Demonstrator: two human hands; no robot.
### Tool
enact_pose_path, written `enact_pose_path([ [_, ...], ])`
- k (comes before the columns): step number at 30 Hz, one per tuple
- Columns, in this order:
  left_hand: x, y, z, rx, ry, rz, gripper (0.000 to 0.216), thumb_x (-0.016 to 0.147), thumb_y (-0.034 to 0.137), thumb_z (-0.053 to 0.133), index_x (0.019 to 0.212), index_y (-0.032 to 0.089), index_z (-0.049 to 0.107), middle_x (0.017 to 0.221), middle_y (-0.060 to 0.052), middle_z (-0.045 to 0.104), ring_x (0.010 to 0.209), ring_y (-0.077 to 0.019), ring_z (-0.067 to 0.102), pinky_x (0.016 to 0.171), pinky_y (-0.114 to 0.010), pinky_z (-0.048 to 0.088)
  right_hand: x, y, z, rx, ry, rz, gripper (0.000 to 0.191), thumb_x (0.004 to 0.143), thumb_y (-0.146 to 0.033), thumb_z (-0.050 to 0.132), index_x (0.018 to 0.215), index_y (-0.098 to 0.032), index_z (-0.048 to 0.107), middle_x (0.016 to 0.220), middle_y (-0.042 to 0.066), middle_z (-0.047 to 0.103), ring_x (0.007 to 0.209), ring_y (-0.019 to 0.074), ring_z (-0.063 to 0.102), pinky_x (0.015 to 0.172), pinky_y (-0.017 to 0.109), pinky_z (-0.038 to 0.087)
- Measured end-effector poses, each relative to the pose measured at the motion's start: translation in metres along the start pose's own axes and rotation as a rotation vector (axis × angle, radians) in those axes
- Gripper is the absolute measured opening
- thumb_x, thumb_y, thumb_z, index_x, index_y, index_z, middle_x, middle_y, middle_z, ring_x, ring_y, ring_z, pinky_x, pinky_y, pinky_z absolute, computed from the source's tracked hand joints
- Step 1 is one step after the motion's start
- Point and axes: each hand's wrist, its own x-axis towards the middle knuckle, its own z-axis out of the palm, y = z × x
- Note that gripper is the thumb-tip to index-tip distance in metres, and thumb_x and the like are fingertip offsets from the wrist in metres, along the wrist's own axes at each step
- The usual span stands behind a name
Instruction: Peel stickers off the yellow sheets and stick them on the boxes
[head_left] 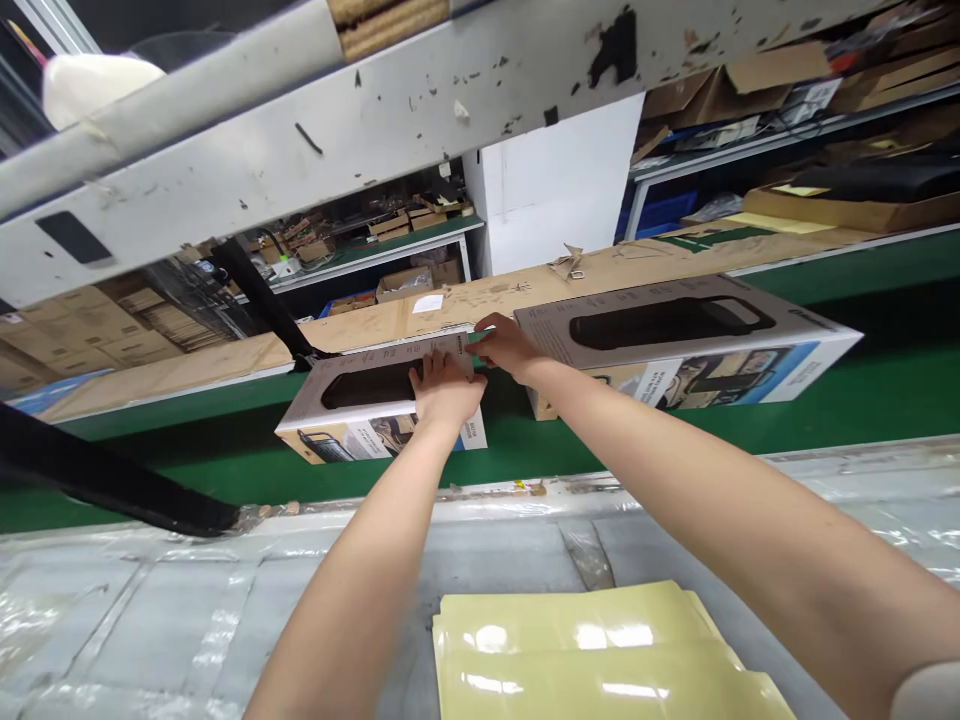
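both hands reach forward over the plastic-covered grey worktop (187, 610) to the near long cardboard retail box with a dark oval window (360, 395), which lies flat on the green conveyor belt (862, 390). the box's long axis runs left to right along the belt, and the hands meet at its right end. the left hand (444, 390) lies flat with spread fingers on the top face, pressing rather than gripping; the right hand (507, 345) curls its fingers over the far top corner of that same end, apparently pinching the edge or a flap, though the exact grip is hard to tell. the left hand is the nearer to the box's middle. two such boxes are on the belt: the second long windowed box (675, 345) lies just right, apart, untouched. a stack of glossy pale yellow sheets (600, 660) sits near the body; their number cannot be told.
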Motion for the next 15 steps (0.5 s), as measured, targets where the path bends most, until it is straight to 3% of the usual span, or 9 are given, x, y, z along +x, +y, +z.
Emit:
enact_pose_path([
  [6, 0.001, -0.002, -0.001, -0.008, 0.009, -0.011, 0.057, 0.096, 0.046, 0.049, 0.145, 0.017, 0.051, 0.162, -0.015, 0.038, 0.153, -0.0302, 0.030, 0.124, -0.056, 0.022, 0.007, 0.013, 0.015, 0.004, 0.031, 0.067, 0.042, 0.068, -0.002, 0.084, 0.090, -0.021, 0.053, 0.069, -0.007, 0.051, 0.057, 0.0113, 0.048, 0.050, 0.022, 0.038],
  [11, -0.001, -0.005, -0.001, 0.004, 0.021, -0.008, 0.063, 0.096, 0.049, 0.050, 0.148, 0.013, 0.045, 0.161, -0.019, 0.039, 0.152, -0.0300, 0.031, 0.124, -0.055, 0.021, 0.004, 0.019, 0.031, 0.076, 0.029, 0.190, 0.016, 0.093, -0.024, 0.072, 0.100, -0.015, 0.060, 0.081, -0.002, 0.059, 0.061, 0.0109, 0.055, 0.055, 0.024, 0.050],
  [15, -0.003, -0.007, -0.004, -0.006, 0.025, -0.014, 0.059, 0.095, 0.042, 0.050, 0.147, 0.015, 0.045, 0.160, -0.018, 0.041, 0.152, -0.0291, 0.031, 0.125, -0.054, 0.021, 0.000, 0.022, 0.042, 0.142, 0.086, 0.189, 0.020, 0.100, -0.032, 0.066, 0.110, -0.014, 0.063, 0.097, 0.003, 0.064, 0.073, 0.0125, 0.061, 0.062, 0.025, 0.055],
])
